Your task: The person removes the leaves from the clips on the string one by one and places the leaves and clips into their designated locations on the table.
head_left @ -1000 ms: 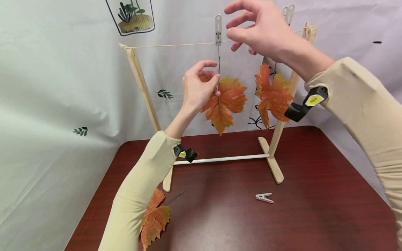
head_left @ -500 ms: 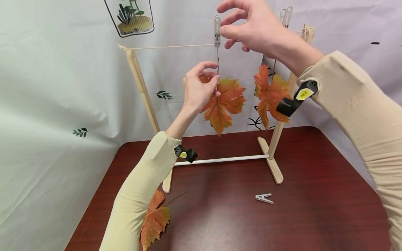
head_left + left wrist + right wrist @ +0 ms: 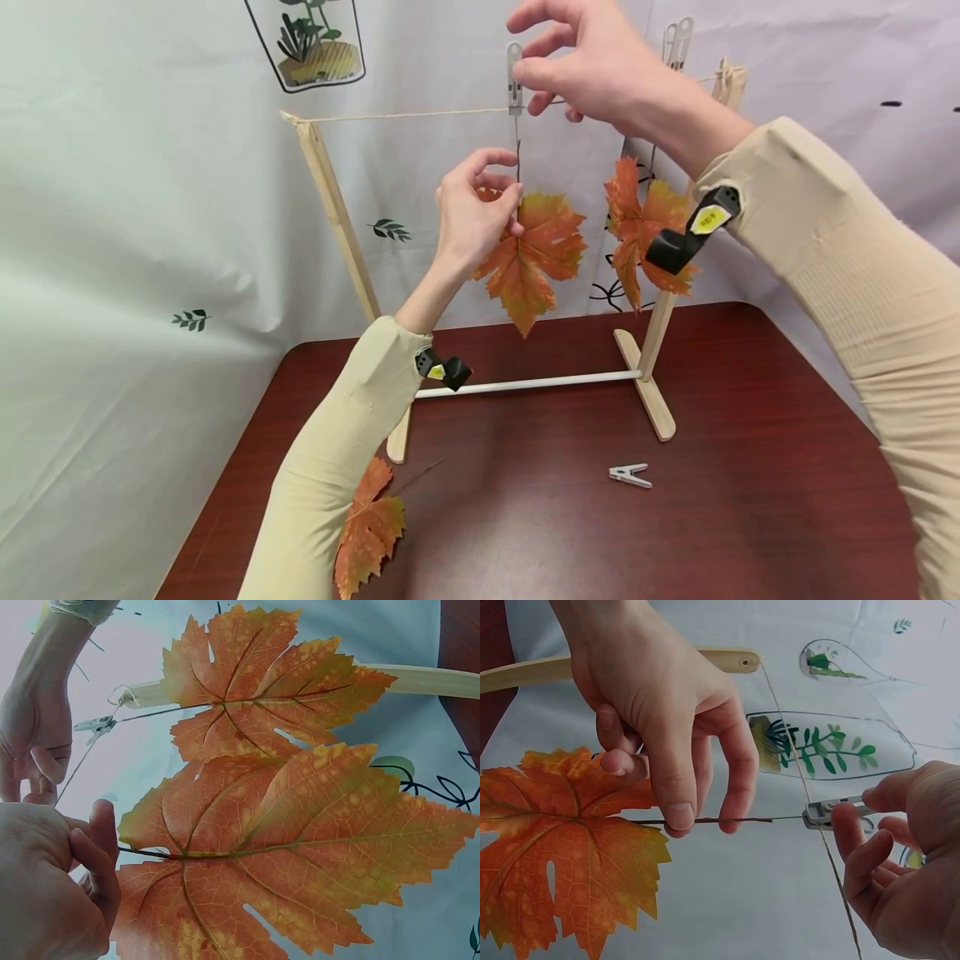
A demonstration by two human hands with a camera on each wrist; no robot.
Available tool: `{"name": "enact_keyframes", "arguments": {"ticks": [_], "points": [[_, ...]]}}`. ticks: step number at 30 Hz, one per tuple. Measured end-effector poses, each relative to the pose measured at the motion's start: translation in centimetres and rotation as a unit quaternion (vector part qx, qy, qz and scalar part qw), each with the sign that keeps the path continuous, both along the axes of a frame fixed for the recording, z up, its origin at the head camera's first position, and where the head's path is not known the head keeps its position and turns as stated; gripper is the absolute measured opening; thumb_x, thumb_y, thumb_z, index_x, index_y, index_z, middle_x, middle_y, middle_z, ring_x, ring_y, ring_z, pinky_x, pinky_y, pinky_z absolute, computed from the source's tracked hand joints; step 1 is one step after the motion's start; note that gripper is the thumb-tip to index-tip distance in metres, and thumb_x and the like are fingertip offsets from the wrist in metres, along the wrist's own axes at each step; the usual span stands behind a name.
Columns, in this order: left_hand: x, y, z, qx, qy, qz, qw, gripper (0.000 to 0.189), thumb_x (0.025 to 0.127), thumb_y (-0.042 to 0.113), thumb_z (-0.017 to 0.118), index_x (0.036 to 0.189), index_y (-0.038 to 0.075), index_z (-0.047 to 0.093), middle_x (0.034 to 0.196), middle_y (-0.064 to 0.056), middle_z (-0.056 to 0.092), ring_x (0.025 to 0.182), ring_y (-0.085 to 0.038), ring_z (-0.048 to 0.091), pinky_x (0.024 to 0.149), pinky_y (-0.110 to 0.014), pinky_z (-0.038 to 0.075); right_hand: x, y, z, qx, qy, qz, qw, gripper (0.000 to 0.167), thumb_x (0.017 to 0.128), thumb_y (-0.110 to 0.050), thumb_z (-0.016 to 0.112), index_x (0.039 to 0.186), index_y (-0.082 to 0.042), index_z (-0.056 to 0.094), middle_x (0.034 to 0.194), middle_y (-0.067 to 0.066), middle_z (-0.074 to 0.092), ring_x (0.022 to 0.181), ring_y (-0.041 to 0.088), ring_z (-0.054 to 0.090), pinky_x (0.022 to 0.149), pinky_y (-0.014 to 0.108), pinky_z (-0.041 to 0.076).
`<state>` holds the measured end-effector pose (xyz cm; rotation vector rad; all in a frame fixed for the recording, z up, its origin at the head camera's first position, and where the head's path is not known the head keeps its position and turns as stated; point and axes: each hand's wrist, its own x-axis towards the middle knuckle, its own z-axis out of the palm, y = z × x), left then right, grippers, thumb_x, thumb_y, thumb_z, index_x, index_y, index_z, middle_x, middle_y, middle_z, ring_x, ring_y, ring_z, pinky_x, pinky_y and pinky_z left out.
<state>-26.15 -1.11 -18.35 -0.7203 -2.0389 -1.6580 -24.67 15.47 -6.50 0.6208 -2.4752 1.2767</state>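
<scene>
My left hand [image 3: 474, 208] pinches the dark stem [image 3: 735, 820] of an orange and yellow artificial maple leaf [image 3: 534, 258], between thumb and fingers. Above it, a pale grey clothespin [image 3: 514, 79] stands upright on the string, and a thin line runs down from it to the stem. My right hand [image 3: 600, 71] is at this clothespin; in the right wrist view its thumb and a finger lie against the clip's handle end. A second leaf [image 3: 637, 225] hangs farther right, partly behind my right wrist. In the left wrist view both leaves fill the middle.
A string [image 3: 405, 114] spans two wooden posts [image 3: 337, 208], joined low down by a white rod [image 3: 525, 385]. More clips [image 3: 677, 43] sit on the string at right. On the dark red table [image 3: 525, 517] lie a loose clothespin [image 3: 630, 475] and a third leaf [image 3: 371, 529], partly under my left sleeve.
My right hand has moved left, from beside the clothespin until its thumb and finger reach it. My left hand keeps its pinch on the stem, and the leaf sits slightly lower.
</scene>
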Motion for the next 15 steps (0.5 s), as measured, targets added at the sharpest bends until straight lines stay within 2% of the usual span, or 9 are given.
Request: {"name": "enact_keyframes", "arguments": {"ticks": [9,15], "points": [[0.00,0.02,-0.01,-0.007,0.003,0.003,1.0000,0.022,0.091,0.004,0.072,0.113,0.007,0.068,0.084,-0.009,0.069,0.050,-0.029,0.061,0.051,-0.031,0.056,-0.30,-0.22,-0.02,-0.009,-0.010,0.002,0.9999,0.043,0.100,-0.021,0.060,0.142,-0.016,0.051,0.120,0.006,0.058,0.087,0.020,0.064,0.052,0.021,0.043],[0.00,0.02,-0.08,-0.008,0.009,0.008,0.9999,0.022,0.091,0.004,0.072,0.113,0.006,0.069,0.084,-0.008,0.070,0.051,-0.033,0.061,0.051,-0.034,0.056,-0.52,-0.34,-0.04,-0.007,-0.009,0.001,0.9999,0.044,0.101,-0.022,0.059,0.143,-0.013,0.050,0.115,0.003,0.057,0.083,0.017,0.064,0.051,0.020,0.043]]}}
